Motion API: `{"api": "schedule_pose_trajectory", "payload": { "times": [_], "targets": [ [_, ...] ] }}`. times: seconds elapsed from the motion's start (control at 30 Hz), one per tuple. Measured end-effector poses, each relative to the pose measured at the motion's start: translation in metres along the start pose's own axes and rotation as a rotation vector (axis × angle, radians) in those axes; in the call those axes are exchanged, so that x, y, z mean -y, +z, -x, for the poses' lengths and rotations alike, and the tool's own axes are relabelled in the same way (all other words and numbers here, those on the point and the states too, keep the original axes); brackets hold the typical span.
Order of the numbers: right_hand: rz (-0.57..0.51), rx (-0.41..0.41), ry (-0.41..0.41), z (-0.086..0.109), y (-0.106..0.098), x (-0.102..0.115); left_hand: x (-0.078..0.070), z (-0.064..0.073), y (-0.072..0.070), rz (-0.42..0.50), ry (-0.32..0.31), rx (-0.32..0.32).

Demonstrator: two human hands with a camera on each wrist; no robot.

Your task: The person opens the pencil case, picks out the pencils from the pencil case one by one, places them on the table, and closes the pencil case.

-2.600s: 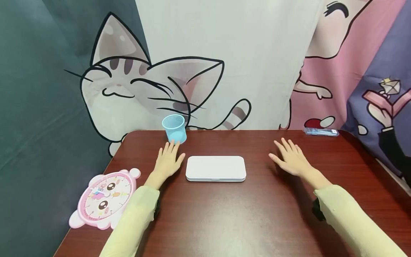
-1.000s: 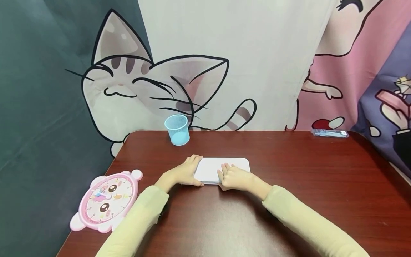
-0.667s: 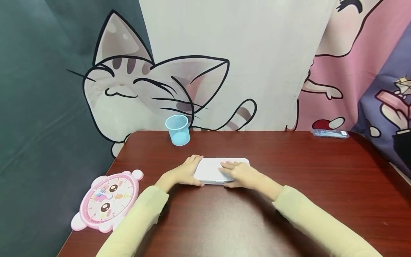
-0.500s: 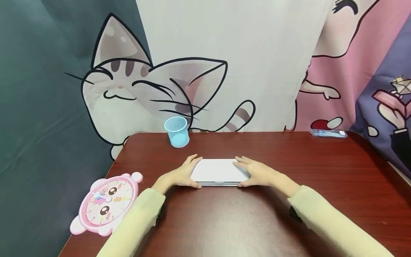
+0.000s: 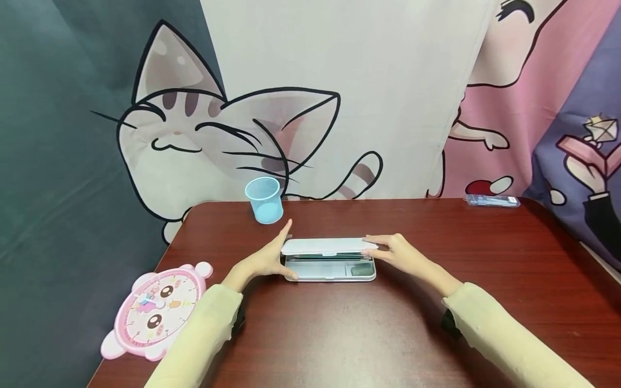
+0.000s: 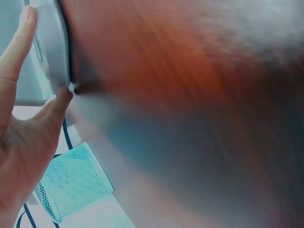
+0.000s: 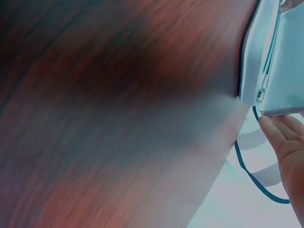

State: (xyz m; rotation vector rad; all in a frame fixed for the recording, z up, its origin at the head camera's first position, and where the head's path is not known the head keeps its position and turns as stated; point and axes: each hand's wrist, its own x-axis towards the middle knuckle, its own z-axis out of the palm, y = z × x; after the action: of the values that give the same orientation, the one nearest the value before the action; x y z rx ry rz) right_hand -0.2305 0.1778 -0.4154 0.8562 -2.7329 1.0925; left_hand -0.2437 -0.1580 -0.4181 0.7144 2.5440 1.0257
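Observation:
A white pencil case [image 5: 315, 271] lies on the table with its lid [image 5: 325, 246] raised and tilted back. Its pale tray shows a small greenish patch at the right, with a dark strip under the lid. My left hand [image 5: 264, 261] holds the case's left end, thumb at the front corner and fingers toward the back. My right hand [image 5: 405, 256] pinches the right end of the lid. The left wrist view shows thumb and fingers spanning the case end. In the right wrist view, fingers [image 7: 273, 130] touch the lid's edge.
Behind the case stands a light blue mesh cup [image 5: 265, 202]. A pink animal-shaped clock [image 5: 160, 312] lies at the left, close to the left forearm. A clear bluish packet [image 5: 492, 201] lies at the table's [image 5: 330, 334] back right edge.
Both hands have come in from beside the case to its ends. My right hand has slid from the front middle to the right end, and the lid has swung up.

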Motion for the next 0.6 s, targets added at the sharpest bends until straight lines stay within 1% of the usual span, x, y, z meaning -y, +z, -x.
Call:
{"api": "schedule_pose_trajectory", "payload": {
  "times": [0.07,0.1,0.13,0.2,0.27,0.33,0.4,0.47,0.5,0.57,0.6],
  "targets": [
    [-0.002,-0.033,0.043,-0.003,-0.001,0.001,0.001,0.001,0.002,-0.027,0.001,-0.040],
    [-0.008,-0.055,0.069,-0.005,-0.002,0.001,0.000,0.002,0.004,-0.056,0.008,-0.065],
    [-0.024,-0.076,0.097,-0.009,-0.001,0.001,0.001,0.004,0.005,-0.101,-0.004,-0.093],
    [-0.066,-0.121,0.156,-0.016,0.001,0.000,0.000,0.007,0.008,-0.218,-0.022,-0.152],
    [-0.127,-0.157,0.211,-0.024,0.002,-0.002,-0.002,0.009,0.010,-0.355,-0.030,-0.215],
    [-0.185,-0.187,0.274,-0.032,0.003,-0.003,-0.005,0.009,0.011,-0.513,-0.020,-0.269],
    [-0.203,-0.218,0.327,-0.038,0.005,-0.004,-0.008,0.008,0.011,-0.652,0.018,-0.302],
    [-0.170,-0.254,0.372,-0.043,0.006,-0.003,-0.011,0.006,0.010,-0.762,0.045,-0.300],
    [-0.141,-0.269,0.387,-0.045,0.007,-0.002,-0.013,0.004,0.009,-0.794,0.051,-0.289],
    [-0.071,-0.278,0.400,-0.049,0.009,-0.001,-0.015,0.001,0.006,-0.816,0.038,-0.238],
    [-0.036,-0.278,0.402,-0.050,0.010,0.000,-0.017,0.000,0.005,-0.817,0.022,-0.202]
  ]
}}
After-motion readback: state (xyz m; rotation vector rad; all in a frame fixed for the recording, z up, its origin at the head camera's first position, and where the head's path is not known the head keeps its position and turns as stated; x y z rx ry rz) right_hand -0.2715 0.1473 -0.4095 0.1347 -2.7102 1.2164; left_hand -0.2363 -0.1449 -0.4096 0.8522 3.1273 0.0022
